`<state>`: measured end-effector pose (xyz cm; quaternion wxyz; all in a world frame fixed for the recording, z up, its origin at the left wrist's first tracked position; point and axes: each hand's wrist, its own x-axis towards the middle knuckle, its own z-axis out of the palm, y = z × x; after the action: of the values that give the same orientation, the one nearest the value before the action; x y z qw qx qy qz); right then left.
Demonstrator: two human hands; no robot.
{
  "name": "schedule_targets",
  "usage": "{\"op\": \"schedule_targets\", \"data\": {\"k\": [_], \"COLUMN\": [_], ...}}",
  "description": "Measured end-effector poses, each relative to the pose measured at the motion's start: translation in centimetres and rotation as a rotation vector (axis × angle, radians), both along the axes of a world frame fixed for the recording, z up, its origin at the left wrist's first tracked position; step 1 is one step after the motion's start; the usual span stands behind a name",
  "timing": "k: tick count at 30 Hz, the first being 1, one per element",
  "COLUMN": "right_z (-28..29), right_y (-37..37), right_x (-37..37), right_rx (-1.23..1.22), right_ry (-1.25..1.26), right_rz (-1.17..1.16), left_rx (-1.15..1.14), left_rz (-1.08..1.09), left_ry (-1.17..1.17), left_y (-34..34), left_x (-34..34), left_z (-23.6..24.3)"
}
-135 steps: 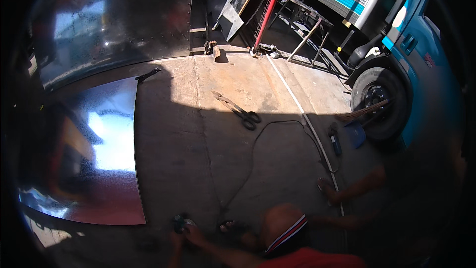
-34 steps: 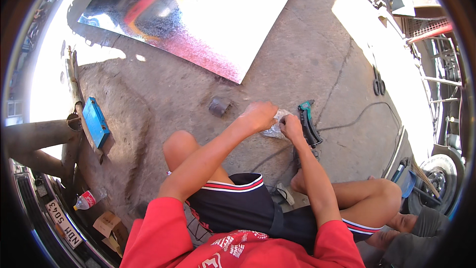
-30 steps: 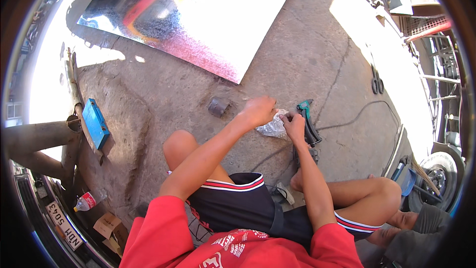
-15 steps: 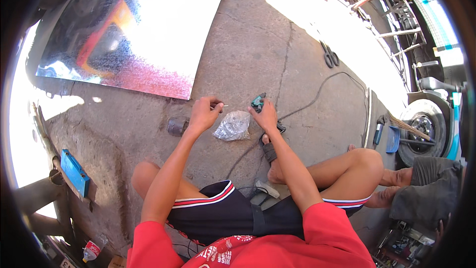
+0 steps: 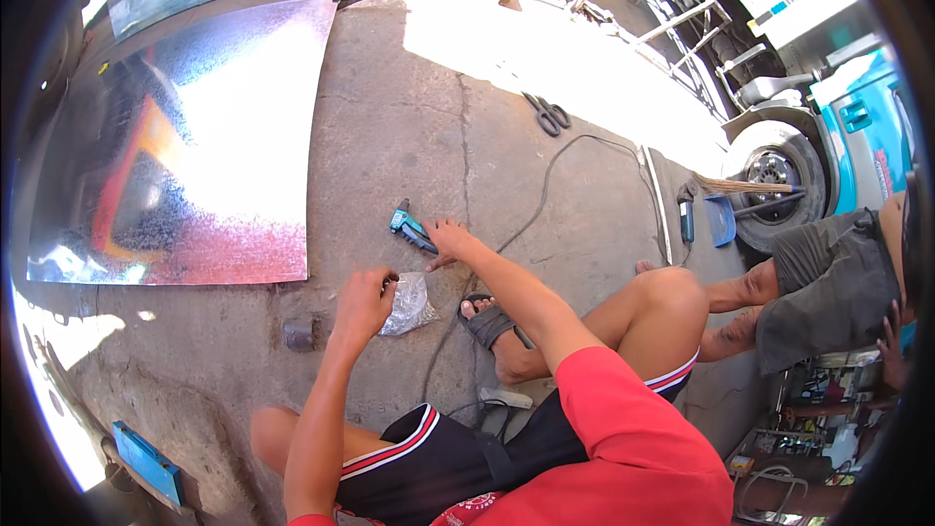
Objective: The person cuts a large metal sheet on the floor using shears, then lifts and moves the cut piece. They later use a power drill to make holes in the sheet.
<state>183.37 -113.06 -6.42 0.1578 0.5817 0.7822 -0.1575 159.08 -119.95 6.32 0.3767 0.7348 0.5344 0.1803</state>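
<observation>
A teal hand riveter [image 5: 407, 224] with dark handles lies on the concrete floor in front of me. My right hand [image 5: 451, 240] is at the handle end, its fingers stretched out and spread, not wrapped round the tool. My left hand [image 5: 364, 304] has its fingers curled together at the left edge of a clear plastic bag [image 5: 411, 304]. Small shiny pieces seem to fill the bag. Whatever sits between the left fingertips is hidden.
A large shiny metal sheet [image 5: 214, 156] covers the floor at left. Black-handled scissors [image 5: 547, 115] lie farther off, near a cable [image 5: 545, 185]. A dark metal cup-like piece [image 5: 299, 335] stands left of the bag. Another person's legs [image 5: 745, 317] are at right, near a wheel [image 5: 774, 170].
My view has turned to the right. The riveter has left my right hand's grip and lies on the floor. A thin pin showed at my left fingertips before and is now out of sight.
</observation>
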Motion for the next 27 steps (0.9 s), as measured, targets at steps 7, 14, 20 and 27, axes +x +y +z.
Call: {"op": "schedule_targets", "data": {"k": [7, 14, 20, 27], "right_z": [12.4, 31.0, 26.1, 14.5], "right_y": [-1.8, 0.6, 5.0, 4.2], "right_x": [-1.2, 7.4, 8.1, -0.2], "right_rx": [-0.326, -0.362, -0.176, -0.472], "right_ry": [-0.073, -0.307, -0.133, 0.008], "right_rz": [0.671, 0.382, 0.291, 0.866], "left_rx": [0.07, -0.274, -0.336, -0.295], "left_rz": [-0.059, 0.294, 0.456, 0.541], "left_ry": [-0.055, 0.181, 0.327, 0.223], "left_y": [1.2, -4.2, -10.9, -11.2], "left_x": [0.7, -1.2, -0.9, -6.3], "left_z": [-1.4, -12.9, -16.5, -13.7]}}
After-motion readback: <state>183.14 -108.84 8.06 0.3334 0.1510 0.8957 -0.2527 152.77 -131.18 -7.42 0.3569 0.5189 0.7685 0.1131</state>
